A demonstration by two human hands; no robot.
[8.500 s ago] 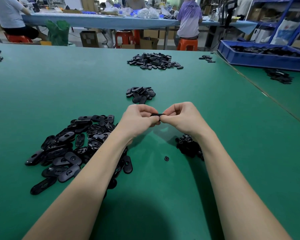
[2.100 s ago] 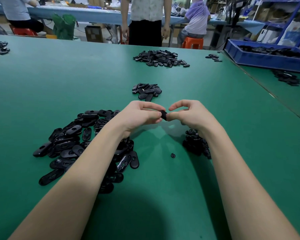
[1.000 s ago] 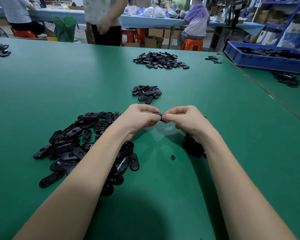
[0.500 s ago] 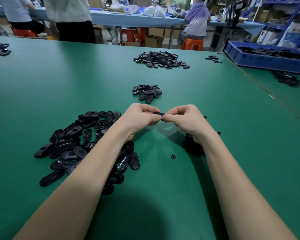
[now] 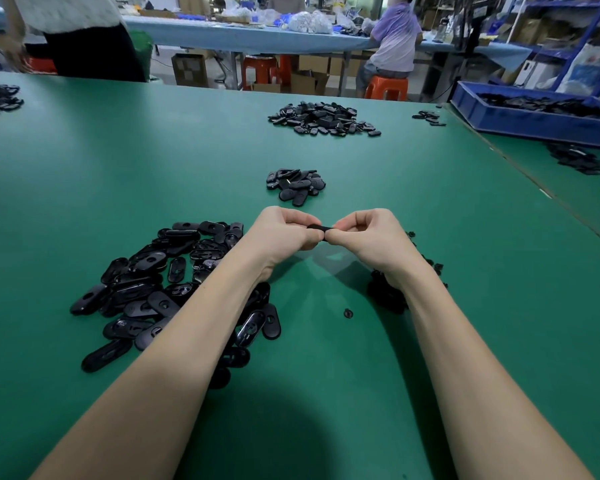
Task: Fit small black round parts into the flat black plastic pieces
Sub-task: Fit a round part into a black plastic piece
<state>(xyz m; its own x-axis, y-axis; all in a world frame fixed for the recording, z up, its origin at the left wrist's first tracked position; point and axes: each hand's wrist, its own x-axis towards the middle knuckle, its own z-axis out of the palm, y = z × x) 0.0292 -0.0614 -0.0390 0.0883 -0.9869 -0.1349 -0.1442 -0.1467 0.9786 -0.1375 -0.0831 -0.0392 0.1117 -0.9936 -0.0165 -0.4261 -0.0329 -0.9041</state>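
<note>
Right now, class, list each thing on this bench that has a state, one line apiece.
Left hand: pinching the piece.
Right hand: pinching the piece.
Piece: held above the table, edge-on.
Big pile: loose, heaped.
Round part: lying alone on the table.
Blue bin: holding black parts.

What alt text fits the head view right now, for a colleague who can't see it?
Both hands, left and right, pinch one flat black piece between them above a green table. A big pile of flat pieces lies left, a dark heap of small parts right, and one loose round part between the forearms.
</note>
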